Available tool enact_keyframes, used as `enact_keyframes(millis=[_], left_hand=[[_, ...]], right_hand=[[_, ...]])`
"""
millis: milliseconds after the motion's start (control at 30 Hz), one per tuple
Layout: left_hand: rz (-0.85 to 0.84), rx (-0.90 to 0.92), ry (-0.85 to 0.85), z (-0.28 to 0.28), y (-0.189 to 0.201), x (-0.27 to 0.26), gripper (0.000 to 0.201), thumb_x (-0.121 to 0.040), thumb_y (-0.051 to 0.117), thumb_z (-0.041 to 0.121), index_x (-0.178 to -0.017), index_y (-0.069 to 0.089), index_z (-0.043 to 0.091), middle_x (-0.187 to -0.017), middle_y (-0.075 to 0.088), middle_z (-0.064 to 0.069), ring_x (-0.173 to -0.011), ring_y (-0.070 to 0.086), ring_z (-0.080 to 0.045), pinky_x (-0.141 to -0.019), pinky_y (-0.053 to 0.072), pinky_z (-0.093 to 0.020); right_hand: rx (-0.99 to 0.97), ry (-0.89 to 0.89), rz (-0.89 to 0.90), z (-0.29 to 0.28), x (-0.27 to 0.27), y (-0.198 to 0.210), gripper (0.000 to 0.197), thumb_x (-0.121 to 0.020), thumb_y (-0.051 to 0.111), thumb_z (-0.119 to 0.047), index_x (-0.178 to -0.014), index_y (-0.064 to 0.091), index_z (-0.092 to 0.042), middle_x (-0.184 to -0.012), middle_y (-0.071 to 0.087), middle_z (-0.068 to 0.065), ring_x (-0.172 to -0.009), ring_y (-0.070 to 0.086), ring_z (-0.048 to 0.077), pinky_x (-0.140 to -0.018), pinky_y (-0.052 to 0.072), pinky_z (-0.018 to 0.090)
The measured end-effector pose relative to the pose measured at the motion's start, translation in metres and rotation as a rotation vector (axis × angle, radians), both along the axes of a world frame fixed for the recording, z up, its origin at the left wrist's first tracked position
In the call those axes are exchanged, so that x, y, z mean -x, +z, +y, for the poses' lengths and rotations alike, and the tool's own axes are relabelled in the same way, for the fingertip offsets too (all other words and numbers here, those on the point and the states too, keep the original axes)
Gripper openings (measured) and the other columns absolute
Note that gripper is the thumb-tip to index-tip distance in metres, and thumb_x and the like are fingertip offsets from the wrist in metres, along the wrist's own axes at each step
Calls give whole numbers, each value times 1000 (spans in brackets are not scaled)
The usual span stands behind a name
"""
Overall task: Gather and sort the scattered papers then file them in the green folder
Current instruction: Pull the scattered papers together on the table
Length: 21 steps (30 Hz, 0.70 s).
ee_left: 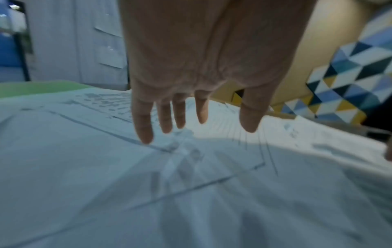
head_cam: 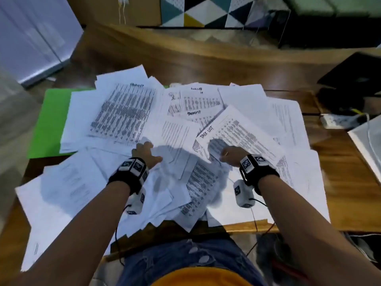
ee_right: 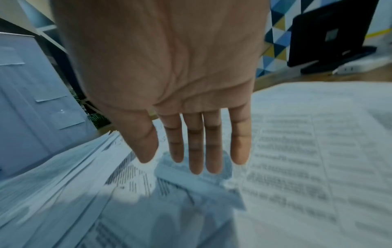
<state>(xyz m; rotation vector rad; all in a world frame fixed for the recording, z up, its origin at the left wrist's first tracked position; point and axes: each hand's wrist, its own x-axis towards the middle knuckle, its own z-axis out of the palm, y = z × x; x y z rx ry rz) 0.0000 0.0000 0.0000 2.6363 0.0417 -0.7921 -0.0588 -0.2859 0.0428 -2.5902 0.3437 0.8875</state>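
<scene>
Several white printed papers (head_cam: 127, 112) lie scattered in overlapping layers over the wooden desk (head_cam: 206, 65). A green folder (head_cam: 49, 120) lies flat at the left, mostly covered by sheets; its edge shows as a green folder (ee_left: 38, 87) strip in the left wrist view. My left hand (head_cam: 147, 152) hovers palm down over the middle of the pile, its fingers (ee_left: 144, 124) straight and spread, holding nothing. My right hand (head_cam: 225, 154) hovers over a sheet headed "TASK LIST" (head_cam: 237, 131), its fingers (ee_right: 196, 151) straight and close together above the papers (ee_right: 297, 151).
A black monitor stand (head_cam: 348, 83) and a white power strip (head_cam: 340, 120) sit at the right of the desk. A white sheet or tray edge (head_cam: 369, 145) lies at the far right. A grey cabinet (head_cam: 35, 38) stands to the left. Papers overhang the desk's front edge.
</scene>
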Motion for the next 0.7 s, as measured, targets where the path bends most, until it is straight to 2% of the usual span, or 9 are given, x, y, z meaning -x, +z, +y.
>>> enact_keyframes(millis=[67, 133, 233, 433, 467, 533, 600, 633, 700], left_hand=[[29, -140, -77, -3, -6, 9, 93, -77, 68, 49, -148, 20, 16, -154, 17, -17, -142, 21, -35, -117, 20, -42], [96, -184, -126, -8, -15, 20, 109, -73, 68, 57, -152, 2, 19, -159, -4, -14, -147, -1, -36, -120, 9, -48], [172, -168, -95, -11, -26, 29, 118, -70, 71, 57, -151, -8, 24, -157, -24, -9, -144, -18, -40, -115, 12, -60], [187, -147, -96, -21, -19, 36, 126, -65, 78, 50, -149, -13, 30, -154, -32, -10, -142, -22, -42, -107, 18, -70], [190, -144, -98, -22, -19, 36, 127, -64, 79, 50, -149, -13, 31, -153, -33, -10, -141, -23, -42, -107, 18, -70], [197, -141, -117, -26, -18, 39, 128, -64, 79, 50, -148, -16, 32, -152, -35, -9, -141, -24, -42, -108, 16, -69], [196, -143, -146, -30, -20, 44, 129, -63, 78, 51, -148, -17, 33, -152, -36, -8, -141, -23, -42, -109, 14, -69], [192, -144, -157, -31, -19, 46, 128, -64, 78, 53, -148, -17, 33, -152, -36, -7, -142, -23, -42, -109, 13, -68], [190, -118, -174, -37, -19, 49, 125, -65, 76, 54, -148, -16, 33, -153, -34, -5, -142, -22, -41, -109, 14, -68]], right_hand=[[-77, -64, 26, 6, 2, -12, 39, -92, 58, -19, -127, 51, -3, -130, 58, 10, -111, 58, 25, -84, 43, 25], [-135, -96, 48, 15, 6, -24, 43, -90, 62, -16, -129, 49, -4, -132, 57, 10, -112, 57, 24, -82, 43, 24], [-192, -138, 18, 28, 5, -38, 47, -86, 64, -23, -128, 50, -6, -131, 56, 13, -117, 55, 27, -90, 42, 30], [-384, -308, -23, 48, -7, -52, 54, -77, 74, -31, -120, 60, 0, -114, 63, 9, -100, 59, 23, -75, 43, 22], [-415, -359, -28, 53, -9, -53, 58, -73, 77, -32, -119, 62, 0, -111, 64, 8, -99, 61, 23, -77, 47, 23], [-464, -442, -55, 59, -13, -61, 56, -64, 80, -28, -114, 67, -4, -105, 69, 8, -95, 66, 23, -87, 55, 36], [-441, -454, -88, 65, -16, -63, 40, -64, 74, -14, -101, 70, 0, -89, 71, 12, -84, 68, 23, -84, 57, 47], [-424, -457, -108, 68, -18, -63, 35, -65, 70, -10, -97, 69, 5, -84, 71, 18, -78, 67, 24, -80, 58, 48], [-369, -440, -115, 64, -21, -59, 19, -70, 65, -4, -85, 69, 7, -80, 70, 24, -67, 63, 22, -65, 57, 26]])
